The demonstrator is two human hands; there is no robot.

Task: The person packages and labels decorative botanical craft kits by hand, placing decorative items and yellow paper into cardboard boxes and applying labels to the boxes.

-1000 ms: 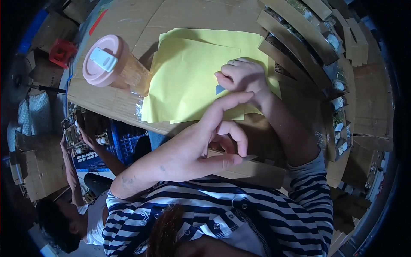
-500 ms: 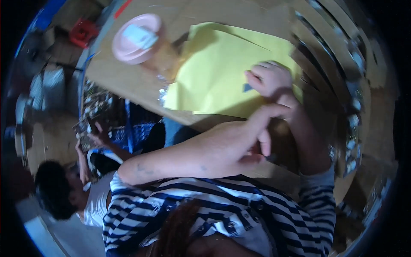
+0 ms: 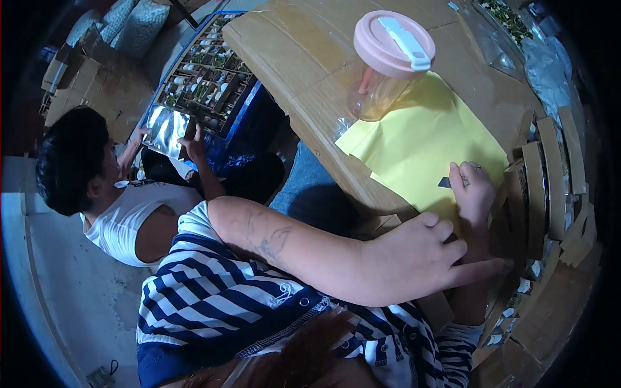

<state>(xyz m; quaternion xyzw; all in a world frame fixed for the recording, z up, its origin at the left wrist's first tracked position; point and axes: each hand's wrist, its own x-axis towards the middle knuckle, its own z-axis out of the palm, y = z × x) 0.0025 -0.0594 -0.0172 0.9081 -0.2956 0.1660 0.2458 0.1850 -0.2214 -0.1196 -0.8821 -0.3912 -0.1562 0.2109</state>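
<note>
Paper (image 3: 414, 142) on table (image 3: 291, 71), ahead-left of both hands: right hand (image 3: 474, 186) nearer, curled over its right edge; left hand (image 3: 420, 255) half-curled, one finger across right forearm (image 3: 474, 234), any grip indeterminable.

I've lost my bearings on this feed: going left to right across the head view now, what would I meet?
Co-worker's head → shiny flat item → lidded cup → dark grey piece → right hand → upright cardboard strips.
</note>
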